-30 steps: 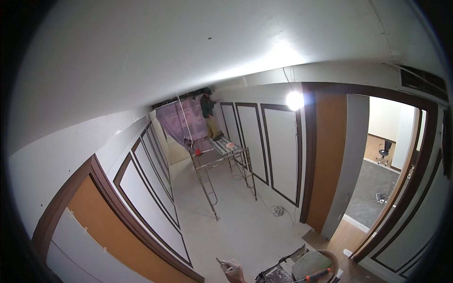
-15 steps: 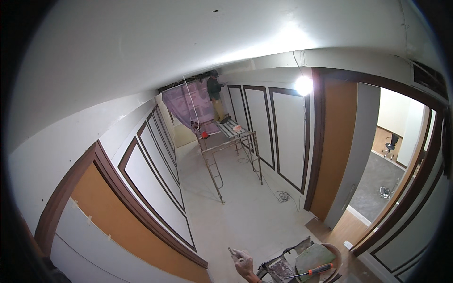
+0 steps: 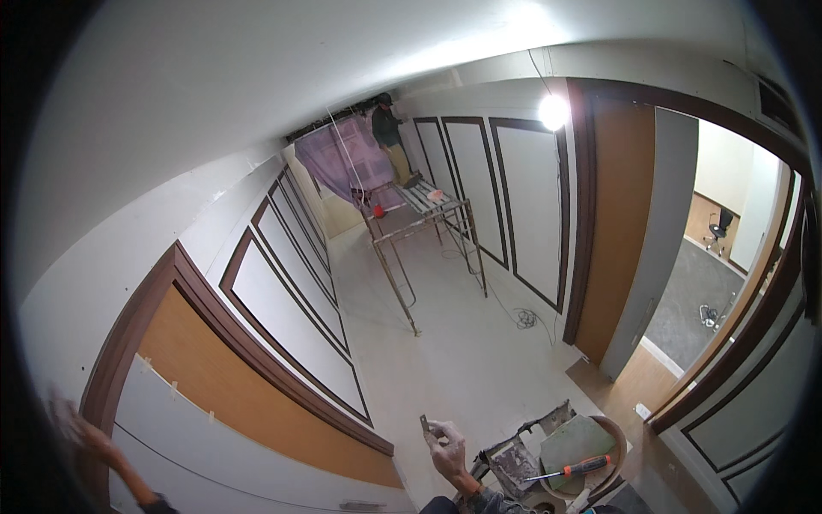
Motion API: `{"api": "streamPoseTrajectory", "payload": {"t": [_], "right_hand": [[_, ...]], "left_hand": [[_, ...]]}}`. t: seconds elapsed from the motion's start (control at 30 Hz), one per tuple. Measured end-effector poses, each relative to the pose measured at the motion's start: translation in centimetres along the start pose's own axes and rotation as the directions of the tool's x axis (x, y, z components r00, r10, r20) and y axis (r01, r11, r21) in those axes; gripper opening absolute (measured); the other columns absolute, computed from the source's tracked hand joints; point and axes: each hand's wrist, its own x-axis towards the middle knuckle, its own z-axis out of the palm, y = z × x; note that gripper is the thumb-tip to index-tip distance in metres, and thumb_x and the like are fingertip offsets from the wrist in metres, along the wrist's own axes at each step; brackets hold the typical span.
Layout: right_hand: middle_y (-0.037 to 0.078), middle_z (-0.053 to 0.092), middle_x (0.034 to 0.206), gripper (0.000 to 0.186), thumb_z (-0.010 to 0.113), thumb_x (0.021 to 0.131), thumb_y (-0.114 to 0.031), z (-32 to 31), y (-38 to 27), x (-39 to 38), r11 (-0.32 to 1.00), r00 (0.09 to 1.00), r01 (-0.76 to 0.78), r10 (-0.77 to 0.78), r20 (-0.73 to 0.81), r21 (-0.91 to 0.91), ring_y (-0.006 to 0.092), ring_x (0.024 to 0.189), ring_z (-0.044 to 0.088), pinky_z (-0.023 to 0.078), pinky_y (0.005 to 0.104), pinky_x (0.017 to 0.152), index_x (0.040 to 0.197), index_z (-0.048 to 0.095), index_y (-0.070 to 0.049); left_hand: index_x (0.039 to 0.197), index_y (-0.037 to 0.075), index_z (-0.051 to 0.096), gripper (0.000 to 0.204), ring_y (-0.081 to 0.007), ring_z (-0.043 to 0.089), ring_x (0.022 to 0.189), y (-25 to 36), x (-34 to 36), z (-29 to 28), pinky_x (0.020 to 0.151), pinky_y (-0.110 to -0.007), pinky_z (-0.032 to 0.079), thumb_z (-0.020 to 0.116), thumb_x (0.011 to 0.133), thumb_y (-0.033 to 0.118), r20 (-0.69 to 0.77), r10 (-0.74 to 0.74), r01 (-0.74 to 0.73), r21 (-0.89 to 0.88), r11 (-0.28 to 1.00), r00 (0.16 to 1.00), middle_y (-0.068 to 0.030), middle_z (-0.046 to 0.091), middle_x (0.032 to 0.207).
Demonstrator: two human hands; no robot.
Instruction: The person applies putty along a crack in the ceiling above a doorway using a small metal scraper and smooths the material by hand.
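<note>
My right hand (image 3: 448, 450), dusted white, is raised at the lower middle. Its fingers pinch a thin, flat, strip-like tool (image 3: 425, 424) that points upward; most of the tool is hidden in the grip. At the far left, my left hand (image 3: 79, 433) reaches up to the white wall beside the brown door frame (image 3: 184, 274); motion smears its fingers. Just right of my right hand lies a dirty tray (image 3: 514, 469) smeared with white. Next to it is a round bucket (image 3: 618, 437) with a green board (image 3: 572, 447) and an orange-and-black screwdriver (image 3: 586, 466) across it.
Farther down the corridor, a person (image 3: 390, 137) stands on a metal scaffold (image 3: 402, 230). A coiled cable (image 3: 526, 319) lies on the floor near the right wall. A lit bulb (image 3: 554, 111) hangs by the right doorway. The ceiling slopes close overhead.
My left arm has come into view at the left, its hand up by the wall. My right hand sits slightly higher, still pinching the thin tool. The view has tilted down a little.
</note>
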Motion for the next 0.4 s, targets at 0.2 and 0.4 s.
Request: {"api": "streamPoseTrajectory", "payload": {"t": [0.2, 0.4], "right_hand": [[0.004, 0.059, 0.088, 0.022, 0.067, 0.087, -0.001, -0.5, -0.8, 2.2, 0.977, 0.996, -0.061, 0.071, -0.046, 0.204, 0.0107, 0.077, 0.06, 0.052, 0.0248, 0.056, 0.109, 0.068, -0.004], [0.003, 0.063, 0.087, 0.025, 0.063, 0.091, 0.0, -4.4, -0.6, 1.8, 0.979, 0.98, -0.083, 0.114, -0.161, 0.185, 0.0078, 0.067, 0.057, 0.047, 0.0216, 0.051, 0.116, 0.063, -0.001]], "left_hand": [[0.102, -0.006, 0.063, 0.027, -0.033, 0.059, 0.111, 20.1, -29.4, 3.4, 0.102, -0.045, 0.043, 0.05, 0.097, 0.018, 0.588, 0.226, 0.178, -0.549, 0.817, 0.776, -0.0182, 0.064, 0.11], [0.093, 0.0, 0.068, 0.017, -0.0287, 0.068, 0.081, 23.8, -55.6, 2.6, 0.071, -0.037, 0.052, 0.054, 0.088, 0.008, 0.74, 0.535, 0.264, -0.656, 0.707, 0.406, -0.0148, 0.068, 0.086]]}}
